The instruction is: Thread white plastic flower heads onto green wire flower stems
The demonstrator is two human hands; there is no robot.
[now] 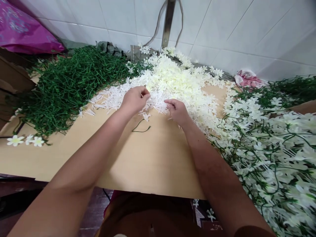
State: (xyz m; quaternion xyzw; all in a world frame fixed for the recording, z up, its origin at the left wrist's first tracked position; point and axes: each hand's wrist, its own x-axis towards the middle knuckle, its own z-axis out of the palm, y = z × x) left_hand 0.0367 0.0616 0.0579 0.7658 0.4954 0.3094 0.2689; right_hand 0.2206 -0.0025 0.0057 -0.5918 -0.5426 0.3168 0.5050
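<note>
My left hand [135, 99] is closed in a pinch at the near edge of a heap of white thread-like flower pieces [113, 95]. Across from it, my right hand [178, 112] also pinches, its fingertips over the same white pieces. Whatever is between the fingers of either hand is too small to make out. Behind them rises a pile of loose pale yellow-white artificial petals [172, 77]. Just below the hands lie a small white flower piece [146, 116] and a single green stem [142, 130] on the tan board [153, 158].
A big tangle of green stems [74, 79] covers the left. Stemmed white flowers [278, 148] are heaped along the right. A pink bag [24, 29] and a cardboard box [13, 75] stand far left. Behind is a white tiled wall [227, 29] with a metal post [168, 26].
</note>
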